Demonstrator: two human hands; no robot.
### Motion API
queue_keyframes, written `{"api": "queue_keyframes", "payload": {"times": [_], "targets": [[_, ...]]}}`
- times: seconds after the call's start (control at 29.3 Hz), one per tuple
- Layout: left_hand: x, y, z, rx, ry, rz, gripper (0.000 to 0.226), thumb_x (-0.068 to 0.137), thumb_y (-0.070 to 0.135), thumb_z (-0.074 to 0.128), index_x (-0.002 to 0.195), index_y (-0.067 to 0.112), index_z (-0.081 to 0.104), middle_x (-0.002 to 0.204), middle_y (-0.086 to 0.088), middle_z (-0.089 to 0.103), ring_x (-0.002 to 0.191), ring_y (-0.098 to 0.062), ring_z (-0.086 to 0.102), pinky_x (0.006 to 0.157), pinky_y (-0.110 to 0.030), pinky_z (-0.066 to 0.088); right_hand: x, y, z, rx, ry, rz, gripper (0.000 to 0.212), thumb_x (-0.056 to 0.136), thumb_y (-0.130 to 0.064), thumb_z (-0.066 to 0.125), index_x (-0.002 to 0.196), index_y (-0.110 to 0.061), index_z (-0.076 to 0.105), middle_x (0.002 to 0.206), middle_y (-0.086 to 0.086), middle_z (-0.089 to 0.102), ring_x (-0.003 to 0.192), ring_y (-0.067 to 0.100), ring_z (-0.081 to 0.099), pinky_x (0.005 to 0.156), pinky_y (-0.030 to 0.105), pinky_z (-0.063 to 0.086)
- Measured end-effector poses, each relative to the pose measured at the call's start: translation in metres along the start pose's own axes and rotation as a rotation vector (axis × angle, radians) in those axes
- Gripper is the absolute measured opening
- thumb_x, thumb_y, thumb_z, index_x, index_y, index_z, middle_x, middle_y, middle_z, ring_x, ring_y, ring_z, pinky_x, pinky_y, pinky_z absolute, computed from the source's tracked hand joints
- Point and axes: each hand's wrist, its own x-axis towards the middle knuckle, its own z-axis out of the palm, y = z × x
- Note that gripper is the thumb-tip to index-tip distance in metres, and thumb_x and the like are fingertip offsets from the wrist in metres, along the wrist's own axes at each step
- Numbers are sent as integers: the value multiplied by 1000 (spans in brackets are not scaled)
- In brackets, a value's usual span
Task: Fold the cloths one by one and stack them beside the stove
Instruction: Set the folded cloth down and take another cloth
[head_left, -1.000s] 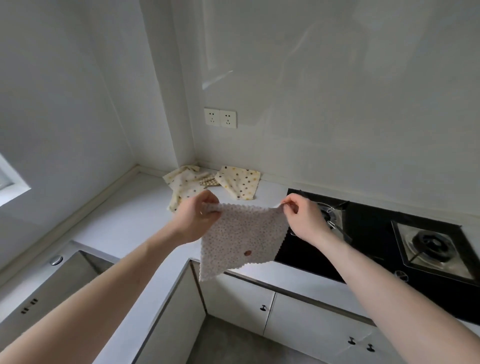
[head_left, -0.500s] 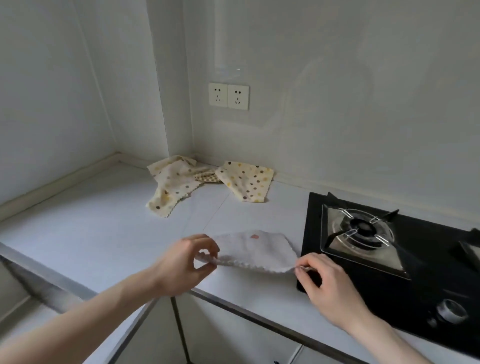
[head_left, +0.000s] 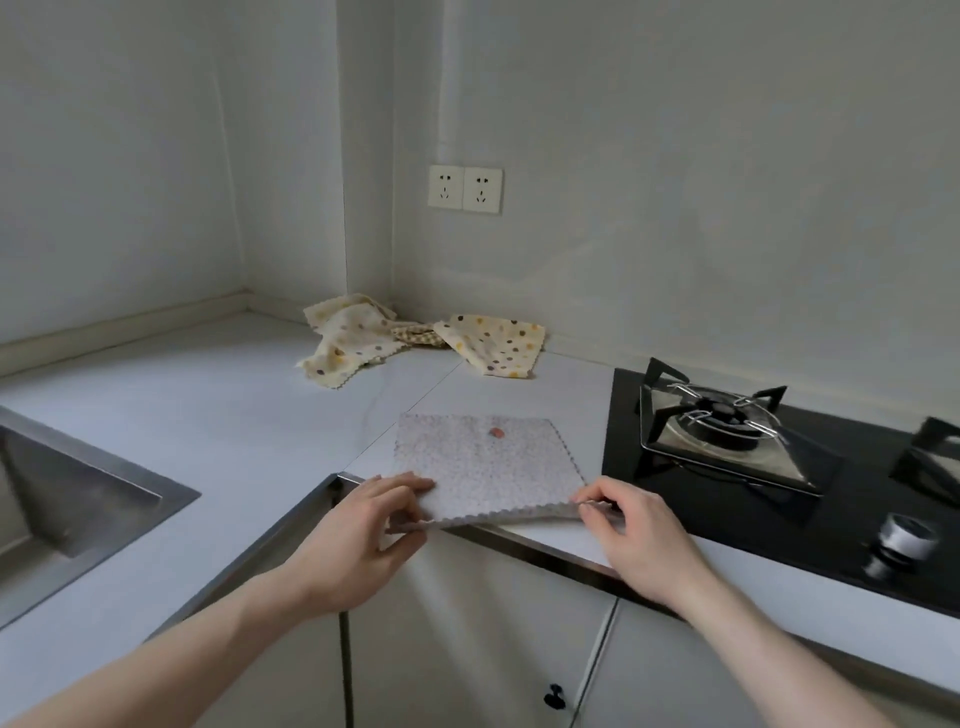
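Holding: grey speckled cloth (head_left: 483, 462) pinched at its two near corners, left hand (head_left: 358, 540) on the left corner, right hand (head_left: 636, 535) on the right
Grip state: thumb and fingers of each hand closed narrowly on the pinked near hem, nothing else held
Cloth position: spread flat on the white countertop (head_left: 208, 415), just beside the black stove (head_left: 779, 478), near hem lifted slightly at the counter's front edge
Key relation: cloth stretching away from both grips toward the back wall, far hem lying free; near hem running left to right between the hands, both hands equally near
Likely next move: carrying the near hem forward onto the far hem, judged from the grip
Waiting pile: yellow dotted cloths (head_left: 363, 338) crumpled in the far corner, well apart
Risk: far hem sliding during the fold
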Motion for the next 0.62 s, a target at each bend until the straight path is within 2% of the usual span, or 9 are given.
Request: {"api": "queue_keyframes", "payload": {"times": [0.07, 0.14, 0.21, 0.27, 0.41, 0.51, 0.62], "targets": [[-1, 11, -8, -45, -7, -74, 11, 95, 38, 65, 90, 40, 56, 131, 31, 57, 124, 11, 48, 98, -13, 40, -8, -10, -4, 29, 5, 47, 7, 96, -25, 65, 92, -28, 70, 95, -16, 73, 91, -3, 65, 82, 21, 50], [-1, 23, -18, -41, 11, -124, 8, 94, 43, 65, 91, 42, 58, 114, 26, 65, 108, 4, 58, 89, -21, 47, -18, -18, -9, 58, 12, 87, 8, 97, -23, 65, 91, -25, 69, 89, -16, 72, 86, -7, 64, 76, 14, 47], [0, 36, -30, -46, 32, -165, 11, 94, 47, 66, 91, 37, 63, 100, 21, 69, 92, 1, 62, 80, -23, 50, -27, -24, -16, 60, 36, 107, 12, 98, -17, 63, 91, -26, 68, 85, -17, 70, 77, -10, 61, 68, 6, 43], [0, 49, -41, -29, 25, -156, 16, 94, 51, 65, 86, 37, 62, 91, 19, 69, 79, 1, 61, 72, -21, 49, -36, -25, -27, 53, 74, 115, 21, 98, -11, 60, 91, -29, 68, 83, -15, 70, 75, -5, 61, 65, 9, 44], [-1, 68, -56, -54, -5, -103, 18, 93, 51, 63, 83, 35, 63, 84, 14, 68, 78, -7, 61, 73, -29, 53, -45, -28, -52, 36, 96, 146, 24, 95, -16, 62, 87, -38, 67, 82, -17, 72, 76, 3, 65, 74, 26, 53], [3, 77, -63, -135, -9, -117, 22, 95, 46, 65, 83, 28, 67, 80, 11, 71, 76, -7, 65, 71, -27, 53, -42, -30, -68, 61, 117, 139, 21, 94, -16, 66, 87, -36, 69, 81, -16, 72, 74, 2, 65, 71, 26, 53], [13, 77, -66, -172, 29, -166, 20, 95, 42, 68, 83, 27, 70, 79, 10, 72, 75, -4, 66, 66, -19, 51, -31, -31, -75, 107, 145, 146, 15, 92, -20, 72, 88, -34, 69, 85, -12, 73, 76, 2, 66, 74, 28, 57]]}}
